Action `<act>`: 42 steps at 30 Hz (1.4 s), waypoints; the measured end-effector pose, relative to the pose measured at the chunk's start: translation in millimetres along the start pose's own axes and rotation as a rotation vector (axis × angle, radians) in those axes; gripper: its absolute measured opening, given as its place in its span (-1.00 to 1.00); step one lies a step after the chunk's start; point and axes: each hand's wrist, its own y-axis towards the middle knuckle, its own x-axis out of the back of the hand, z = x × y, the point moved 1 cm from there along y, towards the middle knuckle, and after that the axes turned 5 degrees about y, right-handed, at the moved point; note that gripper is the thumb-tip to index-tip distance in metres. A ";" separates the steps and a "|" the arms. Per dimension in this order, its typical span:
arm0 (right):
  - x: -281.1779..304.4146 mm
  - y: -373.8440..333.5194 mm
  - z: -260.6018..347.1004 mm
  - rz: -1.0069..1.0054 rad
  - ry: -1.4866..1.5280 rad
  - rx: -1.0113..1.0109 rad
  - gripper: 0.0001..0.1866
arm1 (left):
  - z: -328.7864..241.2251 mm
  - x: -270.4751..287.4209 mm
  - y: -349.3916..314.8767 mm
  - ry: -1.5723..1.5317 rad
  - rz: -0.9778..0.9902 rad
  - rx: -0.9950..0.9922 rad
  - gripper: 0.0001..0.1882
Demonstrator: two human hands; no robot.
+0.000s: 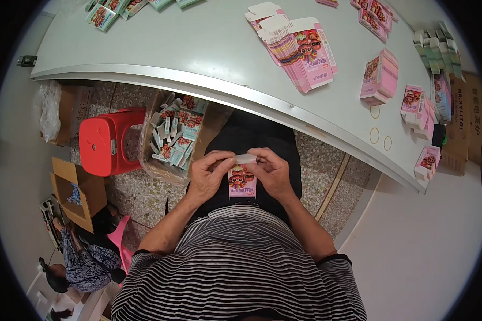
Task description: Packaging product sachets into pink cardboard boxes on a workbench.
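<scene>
Over my lap I hold a small pink carton (242, 182) with cartoon figures printed on its front. Its pale end flap (245, 159) stands at the far end, between my fingertips. My left hand (211, 174) pinches the carton's left far corner with thumb and forefinger. On the other side, my right hand (272, 174) grips the right far corner, its thumb lying on the printed front. Whether anything is inside the carton does not show. Ahead on the table lies a fanned stack of flattened pink cartons (305, 59).
The white table's metal edge (198, 83) curves just beyond my knees. Pink carton stacks (379, 77) and rubber bands (374, 135) lie at the right. Left of my legs are a box of green-and-white cartons (174, 131) and a red stool (99, 144). A person (88, 262) sits lower left.
</scene>
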 end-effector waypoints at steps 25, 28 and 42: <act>7.7 -5.8 22.5 0.100 -0.143 -0.104 -0.79 | -33.3 -0.5 -8.2 -0.014 0.153 0.108 -0.80; 9.5 -6.6 26.1 0.151 -0.227 -0.007 -0.78 | -28.6 4.8 -12.8 0.083 0.220 0.109 -0.78; 6.7 7.6 70.2 0.282 -0.465 -0.298 -0.41 | -20.2 4.5 -4.3 -0.019 0.069 -0.063 -0.58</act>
